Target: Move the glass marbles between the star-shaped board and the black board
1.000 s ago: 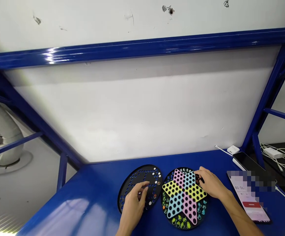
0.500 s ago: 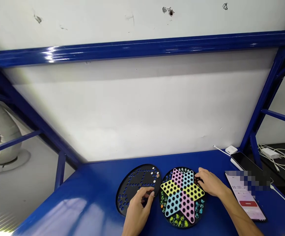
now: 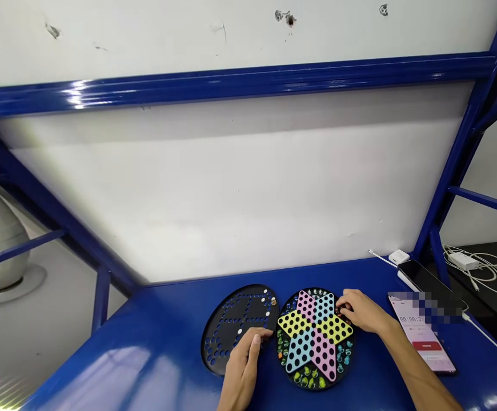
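Note:
A round Chinese checkers board (image 3: 313,325) with a pink, blue and yellow star lies on the blue table. Coloured marbles sit in its rim pockets, among them yellow-green marbles (image 3: 311,378) at the front and teal marbles (image 3: 344,354) at the right. My right hand (image 3: 362,311) reaches over the upper right rim, fingers curled down at the dark red marbles; what its fingertips hold is hidden. Left of it lies a black perforated disc (image 3: 231,319) with several white pieces. My left hand (image 3: 245,365) lies over the disc's lower right edge, fingers stretched toward the star board, holding nothing visible.
A phone (image 3: 424,337) showing a timer lies at the right, with a dark device (image 3: 428,282) behind it. A white charger (image 3: 398,257) and cables stand by the wall. Blue frame posts (image 3: 467,148) rise at the sides.
My left hand has shifted slightly lower and its fingers have straightened, baring a white piece on the disc. My right hand stays at the red marbles. The view has shifted slightly.

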{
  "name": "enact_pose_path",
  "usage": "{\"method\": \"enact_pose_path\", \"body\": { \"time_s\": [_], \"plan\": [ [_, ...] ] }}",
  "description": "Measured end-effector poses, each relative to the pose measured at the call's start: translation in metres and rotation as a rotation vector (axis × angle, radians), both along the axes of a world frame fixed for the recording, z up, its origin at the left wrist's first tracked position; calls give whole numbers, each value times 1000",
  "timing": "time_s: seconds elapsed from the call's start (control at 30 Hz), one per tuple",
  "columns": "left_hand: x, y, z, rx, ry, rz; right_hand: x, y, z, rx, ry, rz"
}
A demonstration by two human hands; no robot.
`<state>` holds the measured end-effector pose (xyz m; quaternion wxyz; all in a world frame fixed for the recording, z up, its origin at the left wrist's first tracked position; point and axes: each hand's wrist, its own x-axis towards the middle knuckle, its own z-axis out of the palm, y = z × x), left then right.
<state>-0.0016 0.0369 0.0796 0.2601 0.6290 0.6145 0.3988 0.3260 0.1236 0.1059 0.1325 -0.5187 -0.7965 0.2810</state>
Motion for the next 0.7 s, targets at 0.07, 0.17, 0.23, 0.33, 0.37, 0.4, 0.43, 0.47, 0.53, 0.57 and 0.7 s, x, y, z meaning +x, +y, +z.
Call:
{"method": "enact_pose_path", "body": {
  "time_s": [0.07, 0.17, 0.23, 0.33, 0.37, 0.4, 0.43, 0.47, 0.53, 0.57, 0.7],
  "plan": [
    [0, 0, 0, -7, -8, -5, 1, 2, -2, -7, 4, -1],
    [1, 0, 2, -16, -33, -13, 3, 5, -6, -6, 14, 10],
    [0, -1, 4, -21, -53, -6, 5, 6, -10, -18, 46, 30],
    [-2, -1, 7, -9, -77, 9, 6, 7, -14, -54, 160, 31],
    [-1, -1, 8, 9, -74, 10, 7, 8, -15, -60, 195, 23],
    [0, 0, 10, 35, -63, 6, 7, 8, -14, -57, 228, 9],
    [3, 2, 13, 65, -44, -4, 6, 9, -13, -45, 266, -14],
    [9, 3, 18, 96, -17, -21, 6, 10, -11, -34, 322, -48],
    [29, 9, 30, 133, 59, -87, 3, 11, -6, -66, 525, -143],
    [43, 13, 37, 135, 108, -134, 2, 11, -3, -125, 689, -194],
    [108, 39, 63, 61, 442, -434, -2, 14, 0, -508, 1439, -336]
  ]
}}
